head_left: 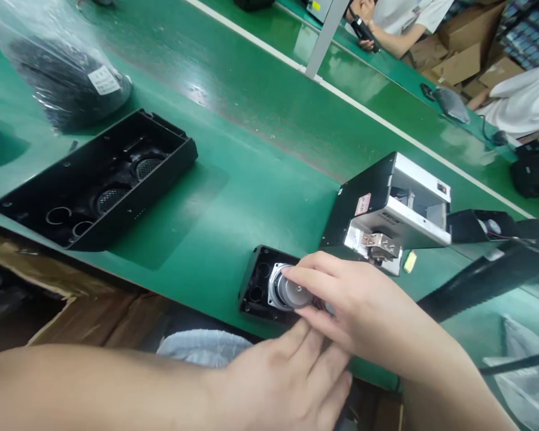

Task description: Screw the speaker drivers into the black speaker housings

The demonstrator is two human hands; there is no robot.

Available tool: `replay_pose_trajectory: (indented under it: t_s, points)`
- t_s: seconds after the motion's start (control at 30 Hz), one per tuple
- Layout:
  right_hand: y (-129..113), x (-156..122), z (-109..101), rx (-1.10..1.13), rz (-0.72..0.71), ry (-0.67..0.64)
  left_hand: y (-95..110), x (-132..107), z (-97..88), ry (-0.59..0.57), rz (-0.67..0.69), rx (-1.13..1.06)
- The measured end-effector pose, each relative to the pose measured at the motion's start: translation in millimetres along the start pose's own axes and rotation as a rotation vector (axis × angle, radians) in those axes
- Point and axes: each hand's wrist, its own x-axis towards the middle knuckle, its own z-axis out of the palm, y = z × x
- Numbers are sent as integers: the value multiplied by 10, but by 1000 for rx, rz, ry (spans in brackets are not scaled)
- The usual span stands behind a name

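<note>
A round metal speaker driver [291, 292] with a square frame sits face down in a small black speaker box [257, 281] near the bench's front edge. My right hand [341, 293] grips the driver's magnet between thumb and fingers. Below it, my left hand [287, 374] is closed against the near side of the box, its fingertips partly hidden under the right hand. A longer open black speaker housing [135, 197] with two round grilles and several round holes lies to the left.
Behind my right hand stands a black-and-silver machine [377, 203], with a small yellow block [410, 261] beside it. A clear bag of dark parts [72, 84] lies at the far left. Black speaker parts [489, 275] are on the right. Across the bench, a co-worker's hand [366, 42] holds a black tool.
</note>
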Motion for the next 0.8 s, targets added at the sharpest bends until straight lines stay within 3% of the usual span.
replay_pose_trajectory:
  t_s: [0.07, 0.13, 0.3, 0.37, 0.47, 0.57, 0.8]
  points:
    - [10, -1, 74, -33, 9, -40, -24, -153, -93, 59, 40, -44]
    - [22, 5, 148, -54, 5, -55, -89, -319, -187, 94, -13, -160]
    - [-2, 48, 271, -91, 10, -19, -589, -616, -219, 242, -452, -365]
    - [-34, 55, 290, -117, 20, -17, -830, -670, -131, 182, -543, -454]
    - [-86, 43, 309, -158, 18, -14, -1053, -713, 18, 22, -575, -617]
    - [-138, 21, 323, -239, 7, -8, -1116, -734, 94, -11, -564, -694]
    - [-181, 13, 314, -284, 2, 20, -1142, -727, 76, -35, -558, -706]
